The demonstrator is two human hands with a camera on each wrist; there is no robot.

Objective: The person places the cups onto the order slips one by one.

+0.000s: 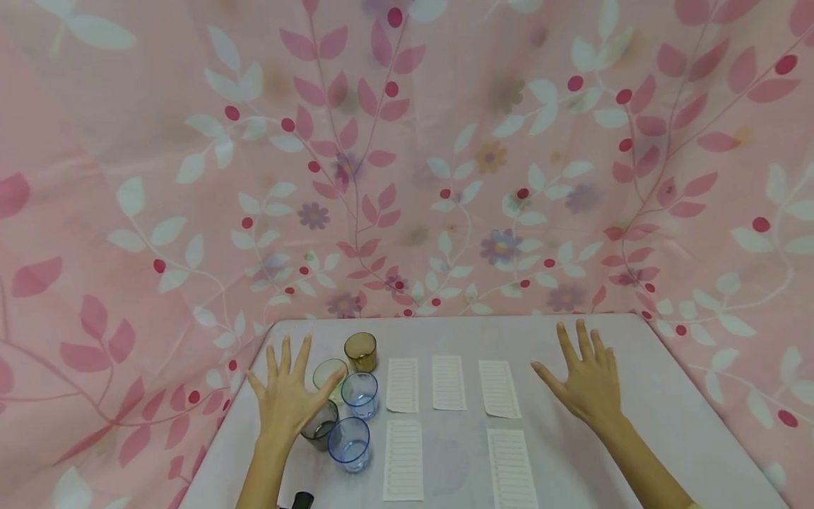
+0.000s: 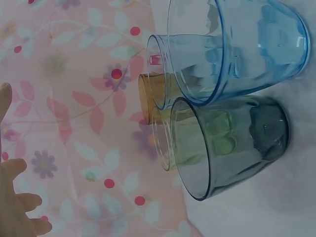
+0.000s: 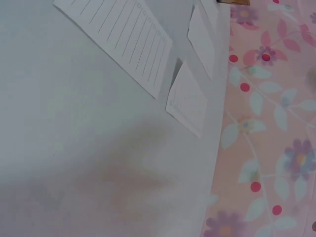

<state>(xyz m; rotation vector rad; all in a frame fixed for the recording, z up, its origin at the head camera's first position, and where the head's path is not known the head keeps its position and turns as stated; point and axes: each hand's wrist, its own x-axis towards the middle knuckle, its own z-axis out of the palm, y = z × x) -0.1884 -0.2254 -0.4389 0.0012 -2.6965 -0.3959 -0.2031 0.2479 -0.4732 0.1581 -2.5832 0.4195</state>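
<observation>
- A person's two bare hands spread above a white surface (image 1: pixel 572 459), released, fingers and thumbs fanned wide.
- The left hand (image 1: pixel 282 399) hovers toward the left edge, gripping nothing; in the head view its thumb crosses in front of the green glass, while the left wrist view shows the fingers apart from the glassware.
- The right hand (image 1: pixel 588 385), equally free, hovers between the papers and the right edge.
- Five tumblers stand upright in a cluster on the left side: an amber glass (image 1: pixel 361 355) closest to the far edge, a green glass (image 1: pixel 321 373) just beside it, and a far blue glass (image 1: pixel 360 397) next in line.
- A grey glass (image 1: pixel 321 430) and a near blue glass (image 1: pixel 349 447) complete the group, nearer the person, side by side.
- Five lined papers (image 1: pixel 403 461) lie right of the glasses, three in a row toward the far edge, two nearer the person.
- A black object (image 1: pixel 303 500), partly cropped, sits at bottom left.
- Pink floral cloth (image 1: pixel 416 141) hangs beyond the far edge.
</observation>
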